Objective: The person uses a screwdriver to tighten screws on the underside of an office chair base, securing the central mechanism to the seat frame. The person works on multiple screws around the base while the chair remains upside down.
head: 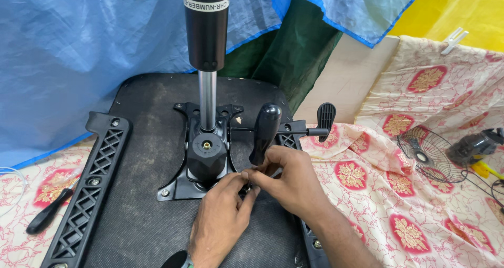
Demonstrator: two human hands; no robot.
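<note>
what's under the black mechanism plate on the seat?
The metal mechanism plate lies flat on the upturned seat's dark fabric underside, which shows all around it. Both hands, left and right, cover its near-right corner, so whatever sits there is hidden.

There is one view only, from a camera worn on the person's head. It looks steeply down and forward, close over an upturned chair seat lying on a patterned cloth. Both forearms enter from the bottom edge, so the left hand and right hand sit near the lens, low of centre. A blue tarp fills the far upper frame.
</note>
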